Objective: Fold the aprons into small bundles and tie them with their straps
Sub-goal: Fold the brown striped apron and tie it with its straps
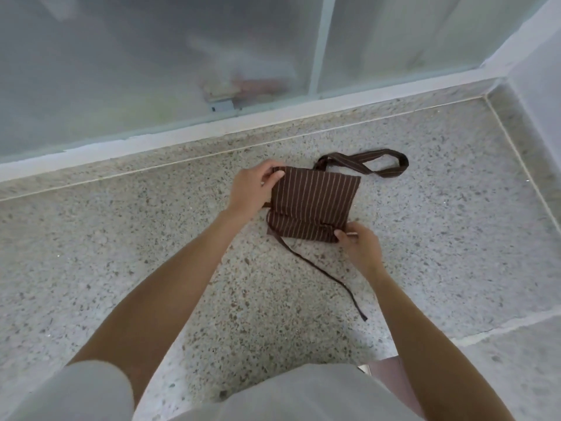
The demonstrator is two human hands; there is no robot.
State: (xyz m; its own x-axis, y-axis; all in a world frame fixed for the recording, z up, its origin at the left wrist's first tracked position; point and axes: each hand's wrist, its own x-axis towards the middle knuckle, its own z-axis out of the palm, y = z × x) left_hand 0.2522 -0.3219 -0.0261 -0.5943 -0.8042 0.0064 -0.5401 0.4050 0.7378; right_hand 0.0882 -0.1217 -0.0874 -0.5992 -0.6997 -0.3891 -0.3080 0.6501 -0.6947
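Note:
A brown apron (314, 202) with thin pale stripes lies folded into a small rectangle on the speckled floor. My left hand (253, 186) pinches its far left corner. At the near right corner, my right hand (359, 246) pinches the folded edge. The wide neck loop (368, 162) sticks out from the far right corner. One thin waist strap (321, 273) trails from the near left corner toward me and to the right, lying loose on the floor.
Speckled terrazzo floor (151, 238) spreads all around the apron. A frosted glass partition (151, 56) with a white sill runs along the far side. A wall corner (522, 95) closes the right. My knees in pale shorts fill the bottom edge.

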